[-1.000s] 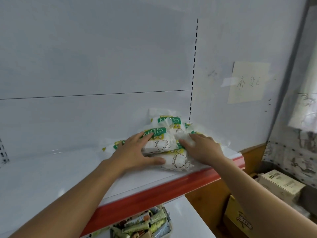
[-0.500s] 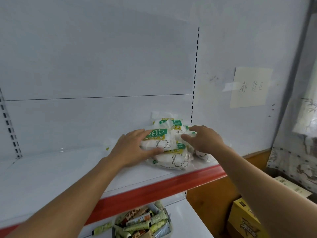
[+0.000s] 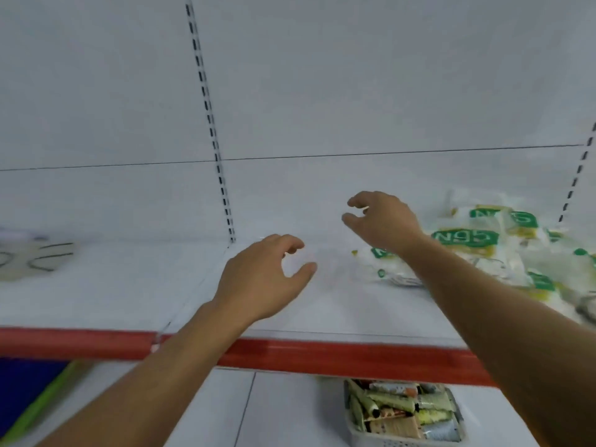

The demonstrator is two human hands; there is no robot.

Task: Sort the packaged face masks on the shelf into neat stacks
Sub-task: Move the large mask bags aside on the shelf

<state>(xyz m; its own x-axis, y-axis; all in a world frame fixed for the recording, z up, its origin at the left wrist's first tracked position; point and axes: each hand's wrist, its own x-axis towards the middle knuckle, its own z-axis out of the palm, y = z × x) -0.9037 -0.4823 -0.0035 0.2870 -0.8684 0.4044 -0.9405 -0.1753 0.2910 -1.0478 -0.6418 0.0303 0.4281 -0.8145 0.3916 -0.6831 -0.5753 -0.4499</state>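
Face masks (image 3: 464, 237) blurred, pile cut off right

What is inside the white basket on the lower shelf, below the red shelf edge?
The basket holds a pile of small tubes, green, beige and brown, lying on their sides. Anything beneath the top layer is covered; labels are too blurred to read.

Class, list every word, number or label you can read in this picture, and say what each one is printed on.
"N95": white letters on a green band, on a mask pack in the pile on the shelf.
Green bands on the other mask packs: only parts of letters show, so they cannot be read whole.
Print on the tubes in the basket below: too small and blurred to read.
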